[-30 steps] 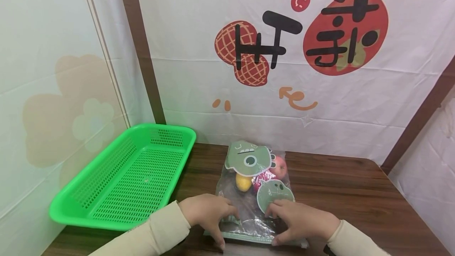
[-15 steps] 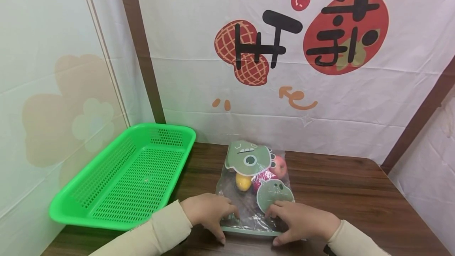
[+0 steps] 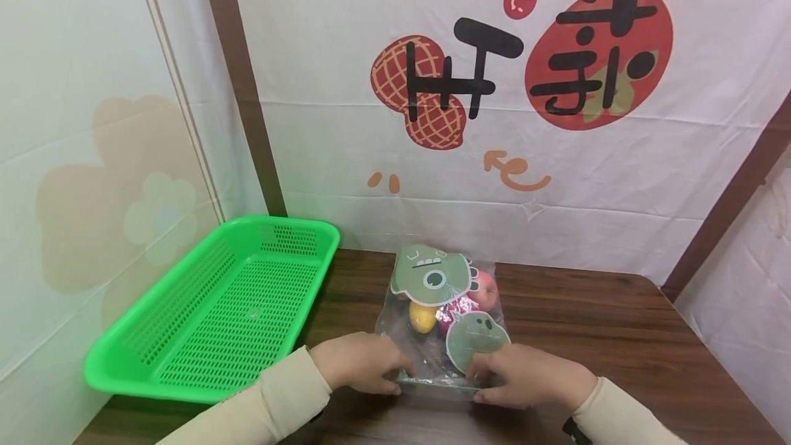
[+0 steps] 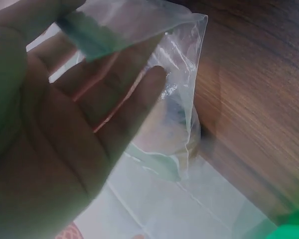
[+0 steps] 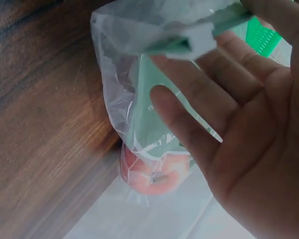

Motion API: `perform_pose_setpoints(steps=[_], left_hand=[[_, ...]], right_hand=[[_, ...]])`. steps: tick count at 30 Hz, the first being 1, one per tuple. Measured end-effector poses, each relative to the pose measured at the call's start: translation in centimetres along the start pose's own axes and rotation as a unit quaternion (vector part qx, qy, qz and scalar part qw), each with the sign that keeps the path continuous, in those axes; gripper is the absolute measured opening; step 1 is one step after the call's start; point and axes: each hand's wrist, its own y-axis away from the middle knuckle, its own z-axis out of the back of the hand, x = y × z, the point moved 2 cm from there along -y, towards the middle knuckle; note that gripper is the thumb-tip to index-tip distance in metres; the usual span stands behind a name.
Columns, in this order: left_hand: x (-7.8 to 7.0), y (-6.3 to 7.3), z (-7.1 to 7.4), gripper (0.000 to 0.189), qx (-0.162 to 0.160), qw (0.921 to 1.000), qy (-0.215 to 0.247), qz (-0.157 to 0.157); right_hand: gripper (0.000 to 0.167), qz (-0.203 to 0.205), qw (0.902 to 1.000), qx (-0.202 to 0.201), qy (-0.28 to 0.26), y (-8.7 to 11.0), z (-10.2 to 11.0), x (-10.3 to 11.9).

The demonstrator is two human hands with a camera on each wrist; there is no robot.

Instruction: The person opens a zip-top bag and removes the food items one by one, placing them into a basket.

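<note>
My left hand (image 3: 360,361) and right hand (image 3: 533,375) pinching the clear bag (image 3: 474,342) — yellow fruit (image 3: 423,318) inside, green basket (image 3: 237,335) left of it.

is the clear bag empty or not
Not empty: a rounded yellow item and a reddish apple-like item show through the bag's clear plastic.

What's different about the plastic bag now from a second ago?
The near edge of the plastic bag has come up and away from the person, towards the fruit. The thumbs of the left hand and right hand moved in towards their fingers, and both hands now seem to pinch that edge. The apple, yellow fruit and green basket stayed put.
</note>
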Motion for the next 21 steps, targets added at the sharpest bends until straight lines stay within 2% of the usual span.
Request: perform_pose_setpoints(steps=[4, 9, 12, 17, 21], left_hand=[[-0.1, -0.2, 0.6, 0.016, -0.038, 0.9990, 0.004, -0.025], [-0.1, -0.6, 1.1, 0.004, -0.059, 0.9973, 0.011, -0.044], [-0.1, -0.7, 1.3, 0.009, -0.069, 0.9954, 0.020, -0.062], [-0.1, -0.8, 1.6, 0.008, -0.071, 0.9940, 0.041, -0.073], [0.0, -0.8, 1.8, 0.007, -0.071, 0.9940, 0.048, -0.068]], right_hand=[[0.005, 0.014, 0.9997, -0.017, 0.010, 0.0, 0.3, 0.1], [0.012, 0.025, 0.9988, -0.037, 0.021, -0.1, 0.6, 0.0], [0.012, 0.019, 0.9986, -0.044, 0.024, -0.1, 0.8, -0.1], [0.009, 0.002, 0.9992, -0.039, 0.007, 0.1, 1.2, -0.2], [0.015, -0.016, 0.9993, -0.025, -0.020, 0.5, 1.7, -0.2]])
